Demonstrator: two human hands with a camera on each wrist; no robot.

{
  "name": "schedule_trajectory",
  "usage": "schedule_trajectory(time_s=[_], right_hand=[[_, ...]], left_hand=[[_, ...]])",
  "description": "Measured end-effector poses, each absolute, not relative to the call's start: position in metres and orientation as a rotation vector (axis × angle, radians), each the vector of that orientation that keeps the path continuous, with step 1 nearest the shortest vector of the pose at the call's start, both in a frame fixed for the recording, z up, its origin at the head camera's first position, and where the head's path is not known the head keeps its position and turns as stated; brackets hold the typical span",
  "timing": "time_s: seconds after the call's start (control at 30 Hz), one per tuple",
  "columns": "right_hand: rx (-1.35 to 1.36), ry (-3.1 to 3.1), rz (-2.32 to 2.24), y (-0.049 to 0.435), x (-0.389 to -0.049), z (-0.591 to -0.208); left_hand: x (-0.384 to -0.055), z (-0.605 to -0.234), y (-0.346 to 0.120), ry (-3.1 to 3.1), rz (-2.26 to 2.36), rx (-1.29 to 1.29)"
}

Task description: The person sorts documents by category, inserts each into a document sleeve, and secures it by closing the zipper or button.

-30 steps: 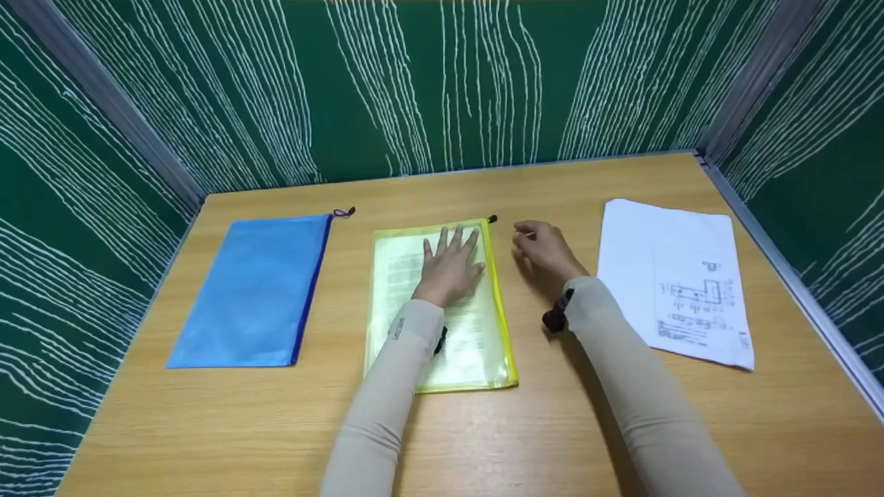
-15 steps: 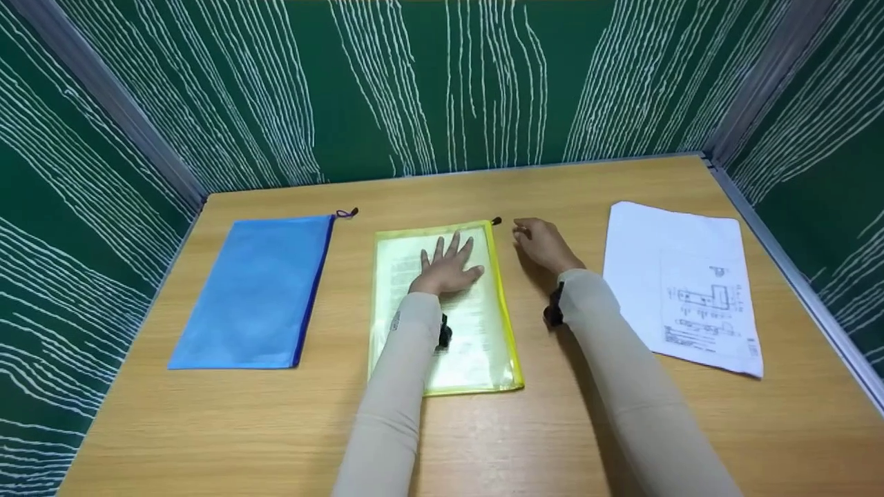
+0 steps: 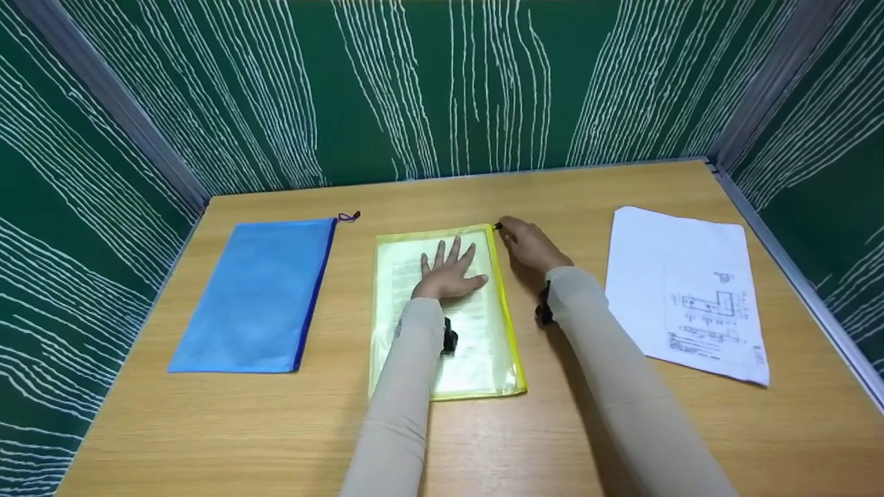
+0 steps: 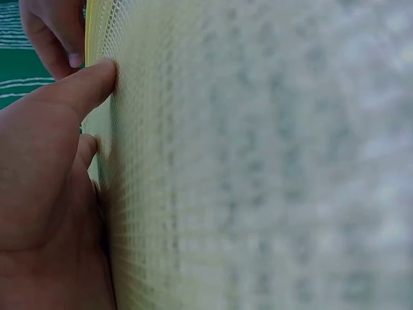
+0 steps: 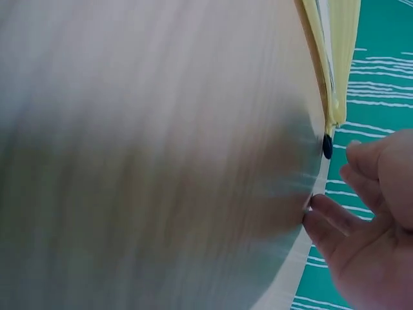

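A yellow mesh zip pouch (image 3: 476,366) lies flat in the middle of the table, with printed sheets showing through it. My left hand (image 3: 449,275) rests on the pouch's upper half, fingers spread; the left wrist view shows the thumb (image 4: 90,84) along the mesh. A black zipper pull (image 5: 328,146) sticks out at the pouch's far right corner. Right beside this pull is my right hand (image 3: 530,243), fingers loosely bent. In the right wrist view a small gap shows between the fingers (image 5: 361,158) and the pull, and two lower fingertips meet the tabletop.
To the left lies a blue zip pouch (image 3: 255,297) with a looped zipper pull (image 3: 349,217). On the right are white paper sheets (image 3: 680,276) with a printed drawing. Green walls (image 3: 476,83) with white lines bound the wooden table (image 3: 276,428) at the back and sides.
My right hand has moved left, up to the zipper pull of the yellow pouch. The left hand stays on the pouch, its thumb turned further out to the right.
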State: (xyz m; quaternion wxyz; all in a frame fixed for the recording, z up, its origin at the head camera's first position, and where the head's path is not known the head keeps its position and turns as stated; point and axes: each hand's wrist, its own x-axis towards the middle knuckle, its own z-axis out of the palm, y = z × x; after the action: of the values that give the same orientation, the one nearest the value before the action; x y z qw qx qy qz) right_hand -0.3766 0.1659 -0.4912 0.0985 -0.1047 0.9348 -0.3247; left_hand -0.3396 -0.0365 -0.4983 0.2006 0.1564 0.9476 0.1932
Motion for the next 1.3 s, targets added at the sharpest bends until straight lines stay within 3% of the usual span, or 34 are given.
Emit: schedule_trajectory(time_s=[0.67, 1.3], right_hand=[[-0.303, 2.874, -0.594, 0.150, -0.376, -0.490], [-0.227, 3.011, -0.767, 0.157, -0.380, -0.484]], left_hand=[[-0.342, -0.500, -0.038, 2.644, 0.563, 0.436], [-0.341, -0.499, -0.037, 2.659, 0.589, 0.423]])
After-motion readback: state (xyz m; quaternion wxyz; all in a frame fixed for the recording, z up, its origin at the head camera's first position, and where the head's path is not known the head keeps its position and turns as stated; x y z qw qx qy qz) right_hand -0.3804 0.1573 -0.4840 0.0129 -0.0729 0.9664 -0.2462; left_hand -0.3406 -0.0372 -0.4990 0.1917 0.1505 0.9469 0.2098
